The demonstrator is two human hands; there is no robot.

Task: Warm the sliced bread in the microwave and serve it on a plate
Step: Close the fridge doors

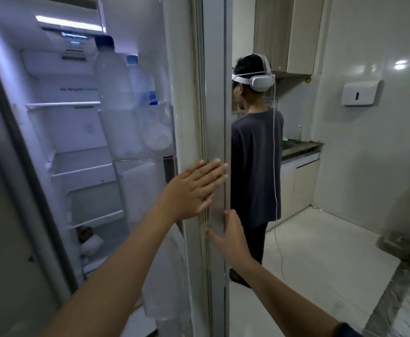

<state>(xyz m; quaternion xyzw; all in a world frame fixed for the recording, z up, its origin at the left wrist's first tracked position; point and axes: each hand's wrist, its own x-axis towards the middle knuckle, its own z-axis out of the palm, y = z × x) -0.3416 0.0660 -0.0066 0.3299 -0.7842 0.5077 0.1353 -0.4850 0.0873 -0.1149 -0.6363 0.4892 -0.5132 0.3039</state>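
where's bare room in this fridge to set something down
The two middle shelves look bare, between the back wall and the open door. The top door bin is packed with bottles, and a bag sits on the lowest shelf.

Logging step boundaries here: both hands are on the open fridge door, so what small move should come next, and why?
Probably swing the fridge door wider. The left hand lies flat on its edge, the right hand touches it lower; both hold nothing, and no bread is identifiable on the lit shelves.

Home kitchen: fridge [194, 93], counter [301, 148].
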